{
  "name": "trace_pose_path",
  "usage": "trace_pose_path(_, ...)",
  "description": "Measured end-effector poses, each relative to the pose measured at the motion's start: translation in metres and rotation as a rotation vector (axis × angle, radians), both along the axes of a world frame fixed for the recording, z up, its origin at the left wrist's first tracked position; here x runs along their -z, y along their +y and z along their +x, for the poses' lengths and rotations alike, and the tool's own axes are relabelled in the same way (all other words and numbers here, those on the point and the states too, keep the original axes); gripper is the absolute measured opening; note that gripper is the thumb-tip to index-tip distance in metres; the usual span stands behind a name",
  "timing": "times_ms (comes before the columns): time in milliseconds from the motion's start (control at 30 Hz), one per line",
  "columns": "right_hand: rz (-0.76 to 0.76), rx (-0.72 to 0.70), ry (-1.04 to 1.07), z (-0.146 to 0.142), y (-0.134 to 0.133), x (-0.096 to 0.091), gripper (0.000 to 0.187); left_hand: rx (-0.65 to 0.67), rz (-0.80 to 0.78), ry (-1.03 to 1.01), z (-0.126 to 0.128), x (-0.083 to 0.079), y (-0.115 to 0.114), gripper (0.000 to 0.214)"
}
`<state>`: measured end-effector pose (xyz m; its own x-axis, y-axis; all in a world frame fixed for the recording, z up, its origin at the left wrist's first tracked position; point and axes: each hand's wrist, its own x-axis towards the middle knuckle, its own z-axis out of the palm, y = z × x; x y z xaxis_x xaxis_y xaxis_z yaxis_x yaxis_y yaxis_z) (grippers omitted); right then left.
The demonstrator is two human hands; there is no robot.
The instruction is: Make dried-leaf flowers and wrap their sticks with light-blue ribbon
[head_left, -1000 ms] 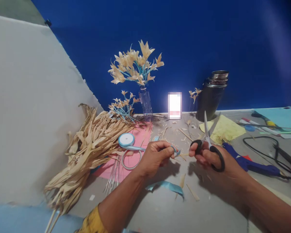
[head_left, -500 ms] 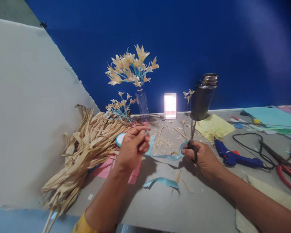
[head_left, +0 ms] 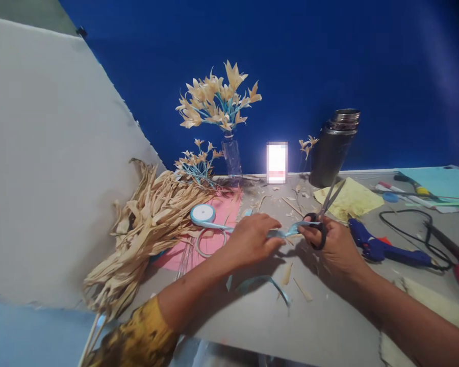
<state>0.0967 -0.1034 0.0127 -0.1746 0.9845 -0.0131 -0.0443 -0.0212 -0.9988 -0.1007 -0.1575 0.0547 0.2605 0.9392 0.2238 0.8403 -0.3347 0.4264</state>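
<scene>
Likely positioning ribbon point(head_left: 296, 228): left hand point(head_left: 255, 237) has fingers parted, right hand point(head_left: 336, 245) has fingers curled round scissors point(head_left: 323, 208); next calls for steady tension

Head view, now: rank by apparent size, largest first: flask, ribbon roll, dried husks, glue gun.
1. Dried husks
2. Flask and glue gun: too close to rank; glue gun sits nearer the camera
3. Ribbon roll

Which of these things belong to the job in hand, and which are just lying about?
Seemingly in use:
black-handled scissors, in the right hand
blue ribbon, at the left hand
ribbon spool

Seemingly just lying about:
dark flask
blue glue gun
yellow sheet
</scene>
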Motion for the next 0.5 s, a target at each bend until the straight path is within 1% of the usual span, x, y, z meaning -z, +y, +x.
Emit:
trace_pose_path(67, -0.006, 0.046, -0.018, 0.003, 0.002, 0.001, 0.044, -0.021, -0.024, 0.144, 0.010, 0.009, 0.002, 0.019)
trace_pose_path(133, -0.017, 0.098, -0.047, 0.005, 0.007, 0.002, 0.038, -0.082, 0.030, 0.239, 0.015, 0.018, -0.001, 0.026)
trace_pose_path(200, -0.013, 0.124, -0.060, 0.007, 0.011, 0.002, 0.033, -0.129, 0.088, 0.241, 0.015, 0.026, -0.005, 0.030)
trace_pose_path(233, -0.004, 0.120, -0.060, 0.007, 0.013, 0.001, 0.032, -0.135, 0.090, 0.197, 0.014, 0.028, -0.006, 0.029)
trace_pose_path(267, 0.004, 0.112, -0.054, 0.007, 0.013, -0.001, 0.032, -0.129, 0.073, 0.114, 0.012, 0.030, -0.006, 0.026)
trace_pose_path(300, 0.008, 0.107, -0.042, 0.006, 0.013, -0.004, 0.032, -0.115, 0.038, -0.009, 0.010, 0.029, -0.005, 0.022)
trace_pose_path(333, 0.005, 0.101, -0.034, 0.005, 0.011, -0.009, 0.032, -0.098, -0.013, -0.164, 0.008, 0.028, -0.004, 0.024)
trace_pose_path(400, 0.003, 0.087, -0.033, 0.004, 0.006, -0.020, 0.031, -0.065, -0.138, -0.482, 0.004, 0.023, 0.001, 0.037)
trace_pose_path(433, 0.011, 0.075, -0.040, 0.003, 0.003, -0.025, 0.030, -0.055, -0.197, -0.595, 0.002, 0.020, 0.003, 0.042)
trace_pose_path(500, 0.049, 0.044, -0.068, 0.002, -0.002, -0.034, 0.028, -0.035, -0.287, -0.693, 0.000, 0.016, 0.008, 0.046)
